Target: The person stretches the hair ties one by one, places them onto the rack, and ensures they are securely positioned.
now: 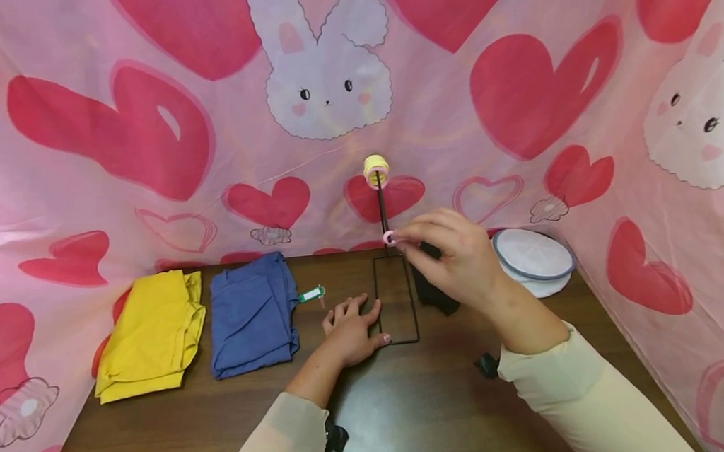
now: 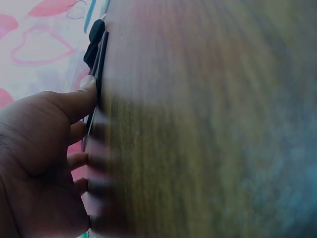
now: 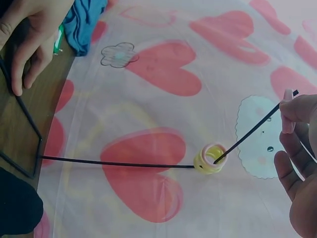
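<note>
A black wire stand has a rectangular base [image 1: 416, 314] on the table and a thin rod [image 3: 119, 163] rising from it. At the rod's bend hang several yellow rings [image 1: 375, 161] with a pink ring [image 3: 224, 150] in front. My right hand [image 1: 460, 261] pinches another pink ring [image 3: 287, 111] between thumb and fingertips. That ring sits around the rod's free end, whose black tip [image 3: 295, 92] pokes out past it. With fingers spread, my left hand [image 1: 351, 333] rests at the left side of the base, the thumb on its wire near the front corner.
Folded yellow cloth [image 1: 150, 335] and folded blue cloth [image 1: 251, 316] lie at the left, a green-edged tag [image 1: 311, 294] beside the blue one. Right of the stand are a black item [image 1: 434, 291], partly hidden, and round white mesh pieces [image 1: 533, 254]. A pink printed curtain [image 1: 445, 141] hangs behind.
</note>
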Demonstrator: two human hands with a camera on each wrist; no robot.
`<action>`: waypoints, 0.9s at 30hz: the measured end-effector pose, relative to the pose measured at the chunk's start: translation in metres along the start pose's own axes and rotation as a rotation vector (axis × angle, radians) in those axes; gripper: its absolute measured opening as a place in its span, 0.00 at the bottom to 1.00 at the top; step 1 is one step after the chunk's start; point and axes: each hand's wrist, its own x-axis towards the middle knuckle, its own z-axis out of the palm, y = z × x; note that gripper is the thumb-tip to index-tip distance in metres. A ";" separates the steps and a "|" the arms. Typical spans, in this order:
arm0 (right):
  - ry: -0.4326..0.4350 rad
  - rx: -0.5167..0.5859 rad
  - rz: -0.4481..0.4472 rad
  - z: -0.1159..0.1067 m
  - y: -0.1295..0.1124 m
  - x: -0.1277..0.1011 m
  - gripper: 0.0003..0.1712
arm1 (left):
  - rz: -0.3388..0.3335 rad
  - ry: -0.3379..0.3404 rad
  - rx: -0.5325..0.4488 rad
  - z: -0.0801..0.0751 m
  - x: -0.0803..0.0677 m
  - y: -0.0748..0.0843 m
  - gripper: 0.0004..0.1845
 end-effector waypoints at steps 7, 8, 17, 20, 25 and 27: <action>-0.019 -0.015 0.046 0.004 0.012 0.001 0.13 | -0.001 -0.007 0.000 -0.002 -0.001 0.001 0.40; -0.017 -0.017 0.051 0.005 0.014 0.002 0.13 | -0.001 -0.007 0.000 -0.002 -0.001 0.001 0.40; -0.009 -0.060 0.100 0.018 0.031 0.010 0.11 | 0.000 -0.005 -0.002 -0.002 -0.002 0.000 0.40; -0.007 -0.078 0.119 0.023 0.038 0.012 0.10 | 0.001 -0.003 -0.006 -0.002 -0.002 0.000 0.40; 0.022 -0.068 0.135 0.031 0.049 0.014 0.11 | 0.002 0.001 -0.010 -0.001 -0.002 0.001 0.40; 0.041 -0.058 0.148 0.035 0.052 0.015 0.12 | 0.003 -0.002 -0.017 -0.001 -0.001 0.000 0.40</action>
